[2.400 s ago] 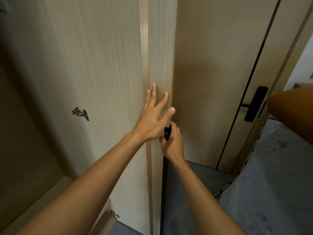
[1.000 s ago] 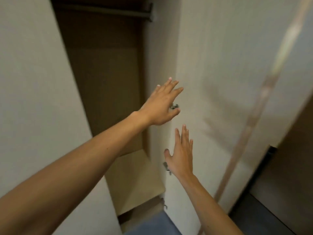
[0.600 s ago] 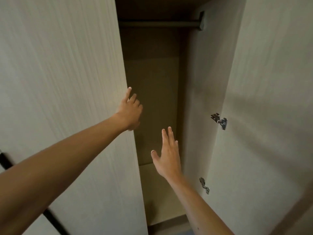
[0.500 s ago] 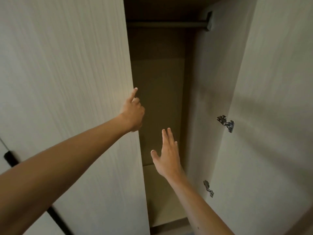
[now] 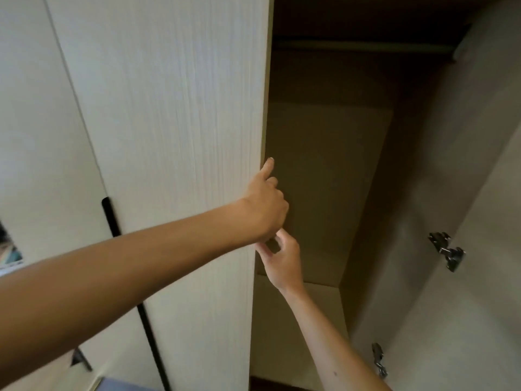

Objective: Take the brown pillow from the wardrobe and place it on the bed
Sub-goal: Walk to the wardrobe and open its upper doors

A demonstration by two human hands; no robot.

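No brown pillow shows in the head view. My left hand is curled round the free edge of the pale left wardrobe door, index finger pointing up along it. Just below, my right hand reaches up to the same edge; its thumb touches the edge and its fingers are spread a little, holding nothing. Behind them the wardrobe compartment stands open, dark brown inside, with only a bare shelf floor visible.
The right wardrobe door is swung open and carries metal hinges. A hanging rail crosses the top of the compartment. A black bar handle runs down a closed door on the left.
My view swung left from the right door to the left door. My left hand curled round the left door's edge, and my right hand rose to meet that edge just under it.
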